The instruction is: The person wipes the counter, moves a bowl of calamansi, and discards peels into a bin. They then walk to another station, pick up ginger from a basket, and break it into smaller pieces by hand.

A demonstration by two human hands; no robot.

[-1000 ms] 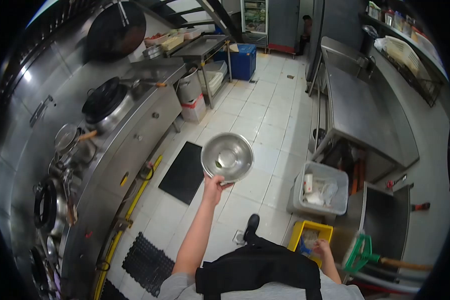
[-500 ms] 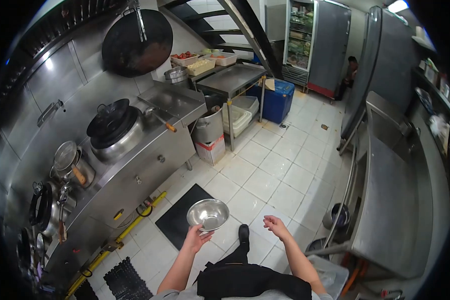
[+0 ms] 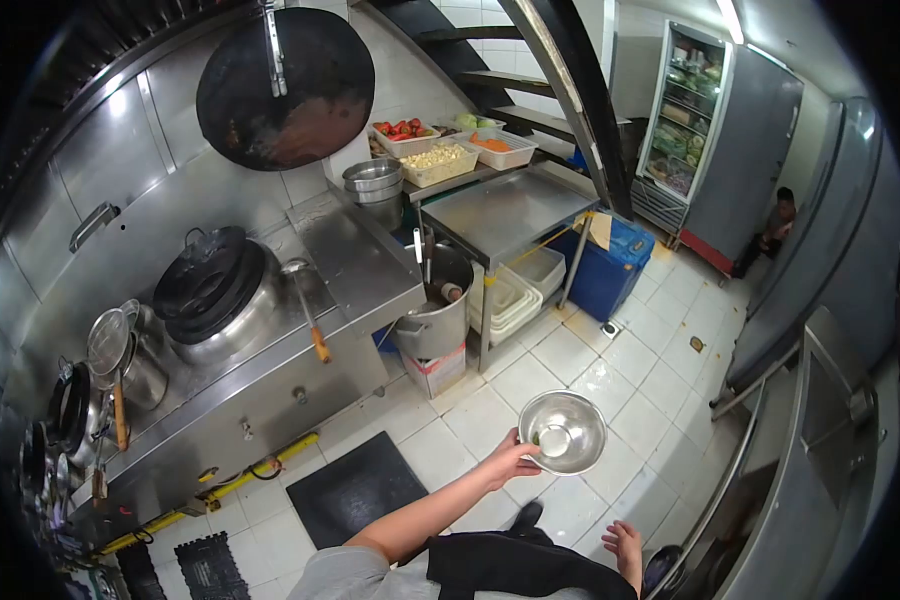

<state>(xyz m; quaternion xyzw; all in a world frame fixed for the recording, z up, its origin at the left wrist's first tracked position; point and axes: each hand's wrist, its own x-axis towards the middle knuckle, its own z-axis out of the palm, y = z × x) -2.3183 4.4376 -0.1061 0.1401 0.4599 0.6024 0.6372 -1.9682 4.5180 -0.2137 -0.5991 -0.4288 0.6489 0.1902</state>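
A round stainless steel bowl [image 3: 582,420] is out in front of me over the tiled floor. My left hand [image 3: 515,458] grips its near-left rim, thumb on the inside wall. A small green scrap lies inside by the thumb; I cannot make out what it is. My right hand [image 3: 625,548] hangs low at my right side, fingers loosely bent and apart, holding nothing. It is nearest to a dark round bin [image 3: 662,568] on the floor.
At the left, the steel stove counter [image 3: 355,330] carries woks, a ladle [image 3: 315,325] and strainers. Ahead stands a steel table [image 3: 505,215] with vegetable trays behind it; a blue bin [image 3: 615,265] is beside it. A steel sink unit runs along the right. A person [image 3: 770,235] sits by the fridges.
The bowl and my left hand have moved forward and to the right. My right hand has dropped lower and further right. The view has turned and stepped forward.
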